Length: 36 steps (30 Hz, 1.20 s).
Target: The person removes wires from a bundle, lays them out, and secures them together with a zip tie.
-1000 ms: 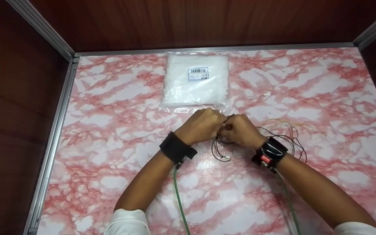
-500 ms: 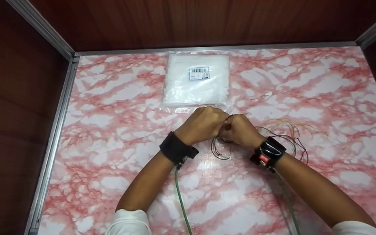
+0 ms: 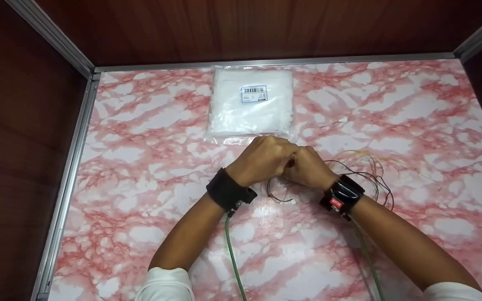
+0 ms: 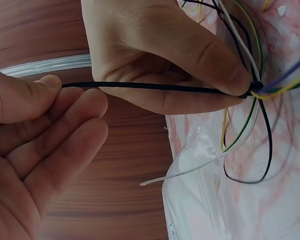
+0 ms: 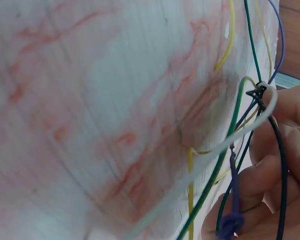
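My left hand (image 3: 264, 156) pinches the free end of a black strand (image 4: 145, 87) between thumb and fingers, its other fingers loosely bent. The strand runs straight to a knot-like crossing on a bundle of thin coloured wires (image 4: 251, 120). At that crossing my right hand (image 3: 308, 167) pinches the bundle between thumb and forefinger. In the right wrist view, white, green, yellow and purple wires (image 5: 235, 200) spread from the dark crossing (image 5: 259, 92) beside the fingertips. Whether the strand is a wire or a tie, I cannot tell. In the head view the hands hide the crossing.
A clear bag of white contents (image 3: 249, 113) with a barcode label lies just beyond the hands. Loose wire ends (image 3: 375, 167) trail right of the right wrist. Dark wood panels (image 3: 249, 29) border the pink marbled table (image 3: 149, 242). Green cables (image 3: 234, 263) run from both wristbands.
My hands have drawn slightly closer together, the left shifting a little right. The dark tip that showed between them is now hidden, and less of the hanging wire loop shows below.
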Available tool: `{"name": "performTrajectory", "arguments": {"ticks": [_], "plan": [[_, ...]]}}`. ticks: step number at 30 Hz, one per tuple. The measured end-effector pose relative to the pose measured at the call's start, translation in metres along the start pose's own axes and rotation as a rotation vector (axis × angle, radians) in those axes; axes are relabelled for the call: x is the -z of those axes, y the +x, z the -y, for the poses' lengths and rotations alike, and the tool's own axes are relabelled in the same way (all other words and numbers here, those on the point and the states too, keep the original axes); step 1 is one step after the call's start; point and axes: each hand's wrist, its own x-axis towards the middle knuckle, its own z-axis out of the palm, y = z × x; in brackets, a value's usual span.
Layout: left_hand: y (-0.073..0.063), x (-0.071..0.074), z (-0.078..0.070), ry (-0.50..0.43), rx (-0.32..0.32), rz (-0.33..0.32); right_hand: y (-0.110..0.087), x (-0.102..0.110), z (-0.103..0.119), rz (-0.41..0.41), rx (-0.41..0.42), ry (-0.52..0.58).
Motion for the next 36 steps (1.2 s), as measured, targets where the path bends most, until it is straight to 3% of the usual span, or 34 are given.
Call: {"name": "performTrajectory", "arguments": {"ticks": [9,19,22,28,33,36], "plan": [[0.002,0.001,-0.002,0.008,-0.047,-0.066,0.001,0.001,0.004,-0.018,0.060,0.011],[0.002,-0.006,-0.003,-0.009,-0.079,-0.127,0.002,-0.003,0.001,-0.083,0.248,-0.120],[0.002,-0.006,-0.002,-0.014,-0.078,-0.122,0.002,-0.004,0.002,-0.064,0.217,-0.117],[-0.005,-0.004,0.003,-0.012,0.014,-0.019,-0.004,-0.002,0.002,0.052,0.062,-0.082],[-0.007,-0.013,0.009,0.009,0.105,0.028,-0.015,0.011,-0.001,0.055,0.096,-0.168],[-0.007,-0.020,0.012,0.009,0.142,0.040,-0.025,0.024,0.001,0.105,0.096,-0.286]]}}
